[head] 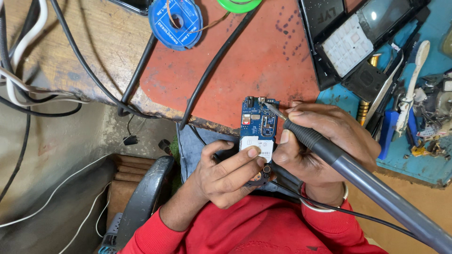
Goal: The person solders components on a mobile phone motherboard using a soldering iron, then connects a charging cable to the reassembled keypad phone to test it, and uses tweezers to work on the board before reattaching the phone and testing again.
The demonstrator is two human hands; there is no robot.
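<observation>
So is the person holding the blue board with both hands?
No, only the left hand grips the blue board; the right hand holds a soldering iron.

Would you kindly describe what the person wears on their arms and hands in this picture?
Both hands are bare, with no gloves. The left hand comes out of a red sleeve pushed up the forearm. The right hand has a thin white bangle around the wrist, just above the cuff of the other red sleeve.
</observation>
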